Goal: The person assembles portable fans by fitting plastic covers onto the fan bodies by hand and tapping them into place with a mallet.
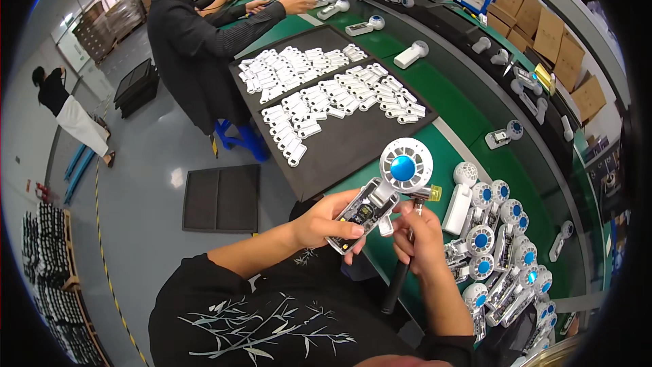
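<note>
My left hand grips the body of a white handheld fan, its round vented head with a blue centre pointing away from me. The fan's handle is uncovered, and dark electronic parts show inside it. In my right hand is a small mallet with a black grip, held head up. Its yellow-tipped head lies close beside the fan head; whether they touch I cannot tell. A small white piece sticks out from the fan handle near my right fingers. Right of my hands lie several opened fans in a pile.
A black divided tray carries many white handle covers. A closed white fan lies by the pile. Beyond runs a green conveyor with spaced fans. A co-worker works at the far left; an empty-looking black tray is on the floor.
</note>
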Demonstrator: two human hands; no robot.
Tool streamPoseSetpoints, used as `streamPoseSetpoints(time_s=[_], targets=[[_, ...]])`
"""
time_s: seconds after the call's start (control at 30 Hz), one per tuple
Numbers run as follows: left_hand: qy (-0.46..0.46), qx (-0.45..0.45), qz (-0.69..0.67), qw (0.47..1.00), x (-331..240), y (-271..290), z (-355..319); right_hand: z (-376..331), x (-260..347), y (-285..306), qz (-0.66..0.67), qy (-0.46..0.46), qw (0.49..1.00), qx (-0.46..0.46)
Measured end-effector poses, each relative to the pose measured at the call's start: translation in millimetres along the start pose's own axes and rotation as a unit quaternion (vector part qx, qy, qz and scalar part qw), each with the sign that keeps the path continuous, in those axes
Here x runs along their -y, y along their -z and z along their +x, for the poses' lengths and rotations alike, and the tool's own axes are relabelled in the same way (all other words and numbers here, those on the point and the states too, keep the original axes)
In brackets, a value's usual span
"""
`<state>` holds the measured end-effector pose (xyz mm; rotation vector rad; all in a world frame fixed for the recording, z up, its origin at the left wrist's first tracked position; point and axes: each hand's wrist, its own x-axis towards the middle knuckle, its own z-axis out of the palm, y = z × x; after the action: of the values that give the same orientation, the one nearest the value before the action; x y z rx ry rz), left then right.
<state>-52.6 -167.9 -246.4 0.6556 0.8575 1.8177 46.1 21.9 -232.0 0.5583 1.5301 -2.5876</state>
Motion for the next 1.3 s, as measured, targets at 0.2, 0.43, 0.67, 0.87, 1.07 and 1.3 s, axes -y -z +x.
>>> streamPoseSetpoints(time_s=[0.2, 0.43, 0.67, 0.87, 1.07, 1.3], targets=[[0.033, 0.049, -0.036, 0.998, -2.9, -4.6, 12.0, 5.1, -2.9, 9.7, 0.103, -0.029, 0.989, 0.1], [0.05, 0.057, -0.054, 0.996, -1.5, 2.3, 18.2, 4.2, -4.0, 10.8, 0.142, -0.042, 0.985, 0.086], [0.027, 0.024, -0.045, 0.998, -4.9, -3.1, 21.1, 7.4, -1.7, 15.1, 0.18, -0.018, 0.981, 0.07], [-0.095, -0.08, 0.103, 0.987, 2.4, -12.1, 27.3, -2.1, 8.2, 12.9, 0.13, 0.091, 0.987, 0.011], [-0.112, -0.124, 0.236, 0.957, 15.3, -31.8, 34.7, -16.5, 13.3, -5.4, -0.087, 0.242, 0.958, -0.129], [-0.137, -0.144, 0.336, 0.921, 21.6, -43.2, 43.9, -20.7, 6.0, -10.5, -0.146, 0.287, 0.932, -0.164]])
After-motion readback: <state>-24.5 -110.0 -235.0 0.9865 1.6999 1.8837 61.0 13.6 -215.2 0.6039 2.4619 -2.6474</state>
